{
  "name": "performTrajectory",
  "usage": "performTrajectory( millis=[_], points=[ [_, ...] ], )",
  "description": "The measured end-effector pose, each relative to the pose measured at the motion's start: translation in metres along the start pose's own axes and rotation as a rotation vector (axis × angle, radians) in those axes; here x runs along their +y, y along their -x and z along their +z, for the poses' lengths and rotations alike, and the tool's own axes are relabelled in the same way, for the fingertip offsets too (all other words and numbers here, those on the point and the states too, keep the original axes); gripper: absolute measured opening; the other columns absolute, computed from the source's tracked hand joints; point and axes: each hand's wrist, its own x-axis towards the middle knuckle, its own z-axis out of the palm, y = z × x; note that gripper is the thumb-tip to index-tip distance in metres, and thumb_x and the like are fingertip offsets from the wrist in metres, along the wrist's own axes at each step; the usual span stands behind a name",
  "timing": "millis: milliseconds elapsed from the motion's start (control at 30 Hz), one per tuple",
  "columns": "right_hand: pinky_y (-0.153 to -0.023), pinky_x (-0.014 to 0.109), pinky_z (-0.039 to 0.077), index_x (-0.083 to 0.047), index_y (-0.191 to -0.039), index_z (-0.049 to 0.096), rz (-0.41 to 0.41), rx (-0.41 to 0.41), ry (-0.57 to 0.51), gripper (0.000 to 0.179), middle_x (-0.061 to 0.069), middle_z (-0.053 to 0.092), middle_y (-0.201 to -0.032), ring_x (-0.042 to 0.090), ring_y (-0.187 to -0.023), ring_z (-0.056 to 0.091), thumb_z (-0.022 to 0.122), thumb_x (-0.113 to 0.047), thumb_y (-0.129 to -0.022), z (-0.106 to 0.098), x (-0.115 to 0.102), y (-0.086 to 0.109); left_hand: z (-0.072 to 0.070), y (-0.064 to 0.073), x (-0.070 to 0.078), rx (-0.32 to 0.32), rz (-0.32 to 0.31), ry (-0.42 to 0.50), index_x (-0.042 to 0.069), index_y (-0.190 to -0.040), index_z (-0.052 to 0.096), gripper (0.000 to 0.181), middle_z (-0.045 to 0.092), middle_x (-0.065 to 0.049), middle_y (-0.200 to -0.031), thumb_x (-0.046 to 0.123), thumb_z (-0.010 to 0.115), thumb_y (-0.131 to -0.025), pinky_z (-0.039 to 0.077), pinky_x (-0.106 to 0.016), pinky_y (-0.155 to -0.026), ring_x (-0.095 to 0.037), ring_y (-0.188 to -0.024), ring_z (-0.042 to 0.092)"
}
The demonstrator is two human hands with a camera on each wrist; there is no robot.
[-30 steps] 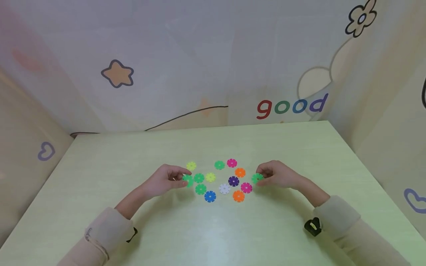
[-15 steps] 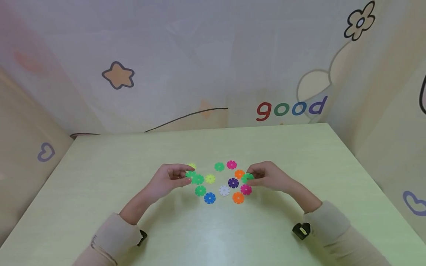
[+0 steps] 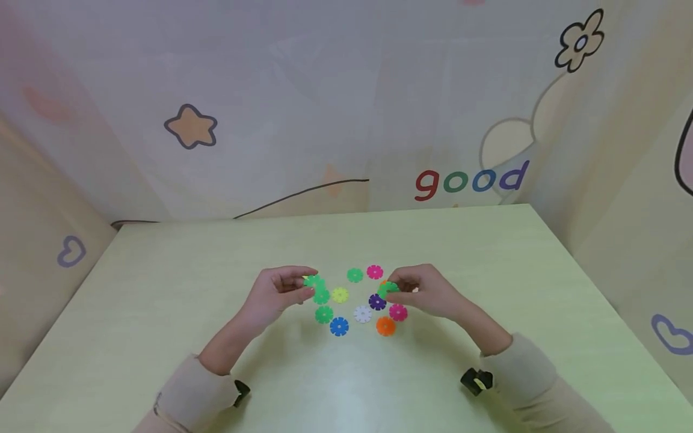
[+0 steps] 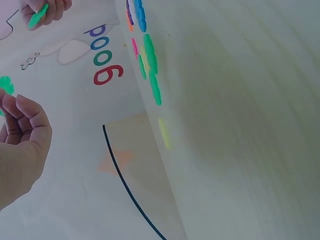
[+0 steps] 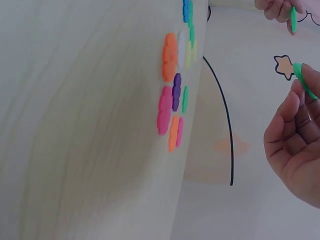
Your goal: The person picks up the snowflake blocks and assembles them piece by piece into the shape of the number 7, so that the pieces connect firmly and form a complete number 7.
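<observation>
My left hand pinches a green notched plastic disc between thumb and fingers, raised above the table in the left wrist view. Opposite it, my right hand pinches another green notched disc, also held up off the surface. Between and below the hands lie flat discs: a yellow one, a white one, a purple one and a blue one. A green disc overlaps the left-held one in the head view. An orange disc is mostly hidden behind the right-held one.
More discs lie around: green, green, pink, pink and orange. The pale wooden table meets a printed cloth backdrop at its far edge. Black straps show at both cuffs.
Both hands have moved inward, each carrying its green disc; the right hand has travelled farther, leftward over the orange disc. The left hand now hides most of a yellow disc. The view has tilted slightly.
</observation>
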Motion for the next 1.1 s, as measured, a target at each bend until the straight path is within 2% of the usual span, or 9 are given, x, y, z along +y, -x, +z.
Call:
performTrajectory(
  millis=[167, 333, 667, 967, 1100],
  points=[
    [-0.061, 0.025, 0.045, -0.008, -0.084, 0.064, -0.001, 0.03, -0.003, 0.005, -0.004, 0.057, -0.07, 0.015, -0.067, 0.051, 0.068, -0.011, -0.081, 0.007, -0.008, -0.004, 0.005, 0.001, 0.002, 0.019, 0.006, 0.028, -0.006, -0.112, 0.059, 0.034, 0.059, -0.003, -0.075, 0.001, 0.067, -0.08, 0.049, -0.022, -0.064, -0.016, -0.067, 0.057],
    [-0.063, 0.026, 0.046, -0.008, -0.08, 0.062, 0.005, 0.056, -0.018, 0.007, -0.002, 0.057, -0.07, 0.015, -0.069, 0.052, 0.069, -0.01, -0.081, 0.013, -0.015, -0.007, 0.01, 0.002, 0.004, 0.036, -0.001, 0.04, -0.007, -0.113, 0.059, 0.035, 0.059, -0.002, -0.075, 0.003, 0.067, -0.08, 0.05, -0.023, -0.065, -0.018, -0.068, 0.058],
    [-0.064, 0.031, 0.048, -0.006, -0.085, 0.065, 0.02, 0.106, -0.075, 0.005, -0.002, 0.057, -0.071, 0.016, -0.069, 0.054, 0.067, -0.008, -0.081, 0.02, -0.027, -0.012, 0.02, 0.0, 0.006, 0.017, -0.012, 0.088, -0.006, -0.113, 0.059, 0.034, 0.06, -0.004, -0.076, 0.002, 0.067, -0.081, 0.05, -0.022, -0.065, -0.02, -0.068, 0.057],
    [-0.068, 0.031, 0.05, -0.004, -0.086, 0.065, -0.014, 0.105, -0.121, 0.005, 0.001, 0.061, -0.074, 0.016, -0.07, 0.057, 0.066, -0.008, -0.082, 0.025, -0.031, -0.015, 0.025, -0.001, 0.007, 0.01, -0.012, 0.097, -0.005, -0.113, 0.06, 0.032, 0.06, -0.004, -0.078, 0.002, 0.065, -0.082, 0.05, -0.022, -0.065, -0.014, -0.066, 0.056],
    [-0.067, 0.028, 0.05, -0.003, -0.088, 0.066, -0.042, 0.111, -0.152, 0.006, 0.003, 0.063, -0.077, 0.016, -0.069, 0.057, 0.065, -0.007, -0.083, 0.027, -0.031, -0.018, 0.027, -0.001, 0.009, 0.005, -0.007, 0.1, -0.005, -0.113, 0.06, 0.032, 0.061, -0.004, -0.078, 0.003, 0.065, -0.083, 0.05, -0.022, -0.064, -0.018, -0.067, 0.056]
  ],
)
